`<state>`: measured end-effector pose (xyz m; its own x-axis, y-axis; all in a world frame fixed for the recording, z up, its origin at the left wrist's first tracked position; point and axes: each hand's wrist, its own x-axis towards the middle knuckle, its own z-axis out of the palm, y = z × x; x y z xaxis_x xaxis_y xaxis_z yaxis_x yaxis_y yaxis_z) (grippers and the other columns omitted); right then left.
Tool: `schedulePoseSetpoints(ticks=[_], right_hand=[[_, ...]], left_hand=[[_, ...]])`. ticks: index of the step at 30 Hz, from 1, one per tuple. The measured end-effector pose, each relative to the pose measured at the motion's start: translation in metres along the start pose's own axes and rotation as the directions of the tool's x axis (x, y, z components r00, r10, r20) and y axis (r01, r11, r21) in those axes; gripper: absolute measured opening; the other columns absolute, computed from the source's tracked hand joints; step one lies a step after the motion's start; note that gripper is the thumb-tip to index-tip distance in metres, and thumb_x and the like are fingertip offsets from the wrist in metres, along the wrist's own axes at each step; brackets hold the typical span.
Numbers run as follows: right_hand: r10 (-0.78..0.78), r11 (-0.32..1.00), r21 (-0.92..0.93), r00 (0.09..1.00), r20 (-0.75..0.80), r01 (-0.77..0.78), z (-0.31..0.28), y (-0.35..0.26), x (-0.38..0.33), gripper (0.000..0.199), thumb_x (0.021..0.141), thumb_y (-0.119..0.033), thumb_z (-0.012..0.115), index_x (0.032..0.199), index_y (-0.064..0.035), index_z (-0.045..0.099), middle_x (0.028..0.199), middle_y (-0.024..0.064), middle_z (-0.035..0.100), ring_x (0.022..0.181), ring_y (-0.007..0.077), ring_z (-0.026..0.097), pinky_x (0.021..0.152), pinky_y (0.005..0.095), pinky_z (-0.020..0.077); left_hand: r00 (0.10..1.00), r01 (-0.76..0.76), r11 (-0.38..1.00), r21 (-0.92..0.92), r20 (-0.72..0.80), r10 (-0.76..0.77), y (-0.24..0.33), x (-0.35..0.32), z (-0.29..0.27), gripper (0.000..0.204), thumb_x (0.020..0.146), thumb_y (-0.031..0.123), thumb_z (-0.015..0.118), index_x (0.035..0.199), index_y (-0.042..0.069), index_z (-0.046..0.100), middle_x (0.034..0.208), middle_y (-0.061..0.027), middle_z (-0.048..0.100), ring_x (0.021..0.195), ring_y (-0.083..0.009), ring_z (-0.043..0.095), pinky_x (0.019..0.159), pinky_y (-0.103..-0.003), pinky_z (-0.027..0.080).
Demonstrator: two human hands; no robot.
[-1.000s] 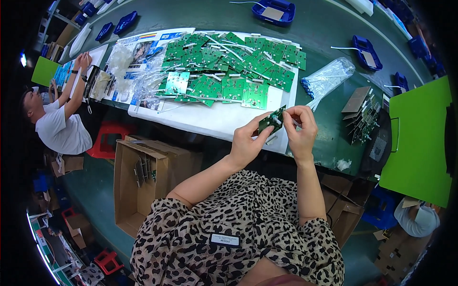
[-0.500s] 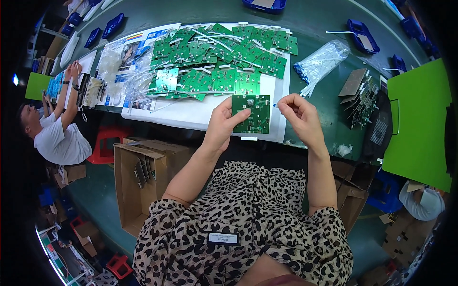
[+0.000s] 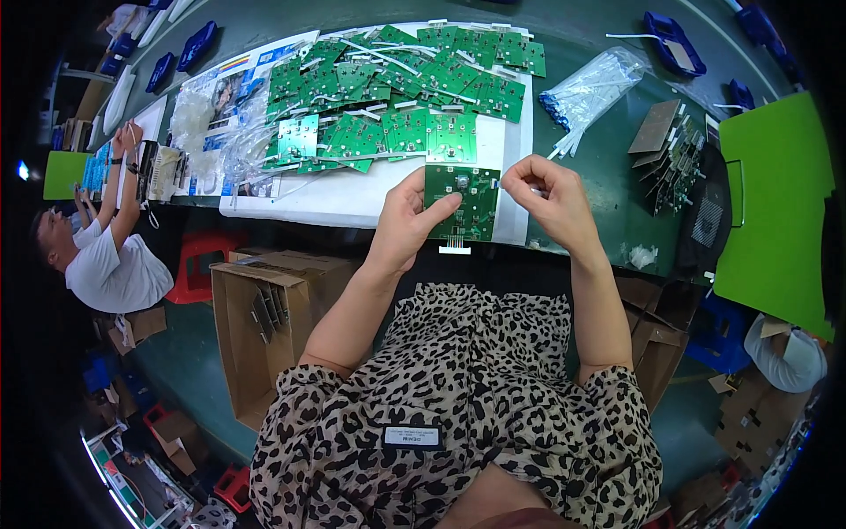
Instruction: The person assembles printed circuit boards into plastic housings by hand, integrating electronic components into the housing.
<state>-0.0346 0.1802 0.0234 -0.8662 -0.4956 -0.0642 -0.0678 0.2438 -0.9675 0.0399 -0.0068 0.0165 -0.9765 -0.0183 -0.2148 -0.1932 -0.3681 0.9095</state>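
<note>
My left hand (image 3: 405,219) grips a green circuit board (image 3: 477,212) by its left edge, thumb across the top. A white pin connector (image 3: 455,250) projects from the board's lower edge. Pinched in my right hand (image 3: 555,201) is a flat ribbon cable (image 3: 500,185), its small blue-tipped end at the board's right edge. My fingers hide most of that cable, and I cannot tell whether the tip is seated in the board. Beyond my hands, many more green boards (image 3: 352,84) lie heaped on white sheeting, with white flat cables strewn over them.
A clear bag of blue-ended white cables (image 3: 589,95) lies to the right. Past it, boards stand in a row (image 3: 665,163) near a green panel (image 3: 771,212). A cardboard box (image 3: 238,353) sits below at left. Another person (image 3: 119,256) works at far left.
My right hand has brought the cable's tip left, up against the board's edge. The board's lower edge has tilted so its pin connector shows more.
</note>
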Motion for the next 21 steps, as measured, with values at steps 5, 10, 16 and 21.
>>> schedulePoseSetpoints(ticks=[5,10,16,21], right_hand=[[0.033,0.999,0.037,0.999,0.016,-0.033,0.001,-0.002,0.000,0.012,0.081,-0.010,0.061,0.082,0.0017,0.060,0.074,-0.0008,0.058,0.068,0.0041,0.051,0.061,0.0181,0.0398],[0.001,0.972,0.232,0.998,0.068,-0.017,0.000,0.008,0.001,0.014,0.078,-0.011,0.065,0.082,0.0024,0.062,0.072,0.0020,0.062,0.067,0.0064,0.055,0.061,0.0206,0.0431],[0.077,0.969,0.223,0.987,0.144,-0.108,-0.002,0.009,0.000,0.011,0.076,-0.008,0.067,0.080,0.0008,0.061,0.074,-0.0001,0.059,0.068,0.0043,0.051,0.061,0.0175,0.0392],[0.155,0.941,0.266,0.966,0.208,-0.209,0.002,0.015,0.004,0.012,0.078,-0.011,0.065,0.077,-0.0009,0.059,0.069,-0.0020,0.054,0.059,0.0027,0.045,0.052,0.0164,0.0334]], left_hand=[[1.000,-0.003,1.000,0.025,-0.001,0.003,0.000,0.000,-0.001,0.029,0.081,0.001,0.056,0.109,-0.003,0.051,0.097,-0.0071,0.060,0.086,-0.0104,0.057,0.076,-0.025,0.047],[1.000,0.006,0.999,0.036,-0.006,-0.006,-0.002,-0.002,-0.003,0.029,0.081,0.000,0.056,0.109,-0.003,0.051,0.096,-0.0073,0.060,0.085,-0.0101,0.057,0.075,-0.024,0.047],[0.999,0.033,0.996,0.083,0.006,-0.034,-0.004,-0.004,0.001,0.025,0.081,0.003,0.057,0.105,-0.002,0.052,0.094,-0.0052,0.061,0.083,-0.0085,0.057,0.072,-0.023,0.047],[0.998,0.051,0.992,0.112,0.035,-0.055,-0.003,-0.002,-0.009,0.026,0.081,0.004,0.058,0.106,-0.002,0.053,0.094,-0.0051,0.061,0.081,-0.0086,0.057,0.071,-0.023,0.047]])
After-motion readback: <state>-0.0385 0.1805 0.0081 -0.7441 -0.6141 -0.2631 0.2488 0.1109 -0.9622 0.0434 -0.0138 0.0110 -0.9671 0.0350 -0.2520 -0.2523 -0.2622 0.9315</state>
